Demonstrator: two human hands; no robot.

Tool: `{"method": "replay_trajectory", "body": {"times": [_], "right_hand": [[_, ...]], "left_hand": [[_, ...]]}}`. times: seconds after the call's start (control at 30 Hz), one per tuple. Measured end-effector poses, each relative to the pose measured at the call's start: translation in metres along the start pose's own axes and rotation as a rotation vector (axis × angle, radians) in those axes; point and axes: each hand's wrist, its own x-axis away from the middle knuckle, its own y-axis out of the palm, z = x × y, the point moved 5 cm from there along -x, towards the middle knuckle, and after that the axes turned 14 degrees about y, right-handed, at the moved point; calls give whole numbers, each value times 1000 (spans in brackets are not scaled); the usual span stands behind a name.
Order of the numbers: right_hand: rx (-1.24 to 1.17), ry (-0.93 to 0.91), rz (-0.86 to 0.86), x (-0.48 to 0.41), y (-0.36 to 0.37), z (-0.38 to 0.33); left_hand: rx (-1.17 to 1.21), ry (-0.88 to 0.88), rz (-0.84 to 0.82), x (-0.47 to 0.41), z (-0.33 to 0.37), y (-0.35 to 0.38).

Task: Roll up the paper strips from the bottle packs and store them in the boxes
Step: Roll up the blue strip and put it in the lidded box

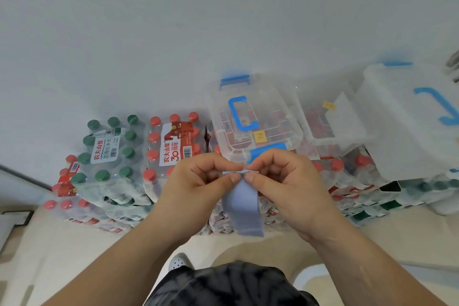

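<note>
A pale blue-grey paper strip (244, 208) hangs down between my hands in the middle of the view. My left hand (198, 189) and my right hand (285, 186) both pinch its top edge between thumb and fingertips, the thumbs almost touching. Just behind my hands stands a clear plastic box (255, 122) with a blue handle and blue clips, its lid on, resting on shrink-wrapped bottle packs. A pack with red caps (173, 146) and a pack with green caps (109, 154) lie to its left.
An open clear box (323, 124) sits right of the closed one. A larger white box (407, 117) with blue handle stands at far right. More bottle packs (372, 191) are stacked along the white wall. My shoes and the pale floor show below.
</note>
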Motion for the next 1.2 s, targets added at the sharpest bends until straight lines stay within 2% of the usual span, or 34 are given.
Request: {"method": "replay_trajectory", "body": {"times": [0.33, 0.8, 1.03, 1.2], "right_hand": [[179, -122, 2, 13, -1, 0], [66, -52, -15, 17, -3, 4], [183, -129, 30, 20, -5, 4], [144, -106, 51, 19, -8, 7]], "left_hand": [[110, -83, 75, 11, -2, 9], [27, -65, 52, 17, 2, 8], [44, -153, 75, 21, -2, 13], [3, -100, 56, 16, 0, 14]]}}
